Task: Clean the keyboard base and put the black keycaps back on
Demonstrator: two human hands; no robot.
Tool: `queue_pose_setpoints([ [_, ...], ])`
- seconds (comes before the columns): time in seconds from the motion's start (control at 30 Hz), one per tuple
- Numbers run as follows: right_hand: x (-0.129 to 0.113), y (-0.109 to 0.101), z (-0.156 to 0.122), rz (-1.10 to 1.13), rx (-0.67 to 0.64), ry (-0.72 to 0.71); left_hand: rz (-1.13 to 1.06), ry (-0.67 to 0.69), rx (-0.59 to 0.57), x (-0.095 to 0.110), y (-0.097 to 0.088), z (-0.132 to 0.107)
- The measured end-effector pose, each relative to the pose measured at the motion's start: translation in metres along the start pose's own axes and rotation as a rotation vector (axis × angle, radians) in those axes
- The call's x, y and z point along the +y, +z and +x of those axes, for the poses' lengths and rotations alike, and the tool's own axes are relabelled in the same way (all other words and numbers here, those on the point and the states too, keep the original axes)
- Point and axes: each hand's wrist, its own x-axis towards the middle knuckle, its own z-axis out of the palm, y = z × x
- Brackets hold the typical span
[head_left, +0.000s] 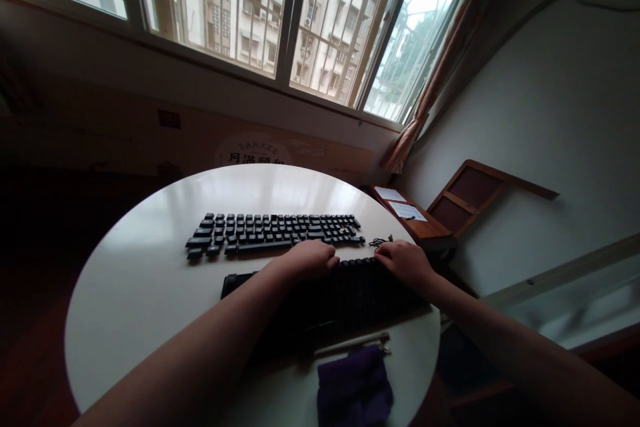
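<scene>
A black keyboard (325, 310) lies near the table's front edge, partly hidden beneath my forearms. My left hand (313, 259) is over its far edge, fingers curled and pressed together; what they hold, if anything, is hidden. To the right, my right hand (404, 260) is closed with its fingertips at the end of a row of keycaps (357, 262) on that same edge. Beyond both hands, many loose black keycaps (270, 230) are laid out in keyboard-like rows. A coiled black cable (379, 241) rests by my right fingertips.
Folded purple cloth (355, 383) and a thin stick-like tool (350, 345) lie in front of the keyboard on the round white table (125, 293). A wooden chair (417, 217) with papers (406, 211) and a pen stands behind right. Barred windows (330, 27) are ahead.
</scene>
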Motion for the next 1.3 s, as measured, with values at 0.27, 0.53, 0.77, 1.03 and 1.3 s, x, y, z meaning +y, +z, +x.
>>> queue_pose_setpoints([
  [0.27, 0.011, 0.036, -0.027, 0.219, 0.313, -0.212, -0.015, 0.006, 0.008, -0.002, 0.002, 0.001],
  [0.53, 0.022, 0.042, -0.034, 0.367, 0.204, -0.212, -0.014, 0.009, 0.008, -0.004, 0.004, 0.003],
  [0.77, 0.013, 0.024, -0.048, 0.468, 0.414, -0.206, -0.003, 0.013, 0.021, -0.007, 0.006, 0.004],
  [1.03, -0.006, 0.023, -0.043, 0.363, 0.251, -0.346, -0.017, -0.008, 0.013, -0.003, 0.002, 0.001],
  [1.3, -0.005, 0.024, -0.037, 0.315, 0.226, -0.345, -0.019, -0.011, 0.002, 0.001, -0.001, -0.001],
])
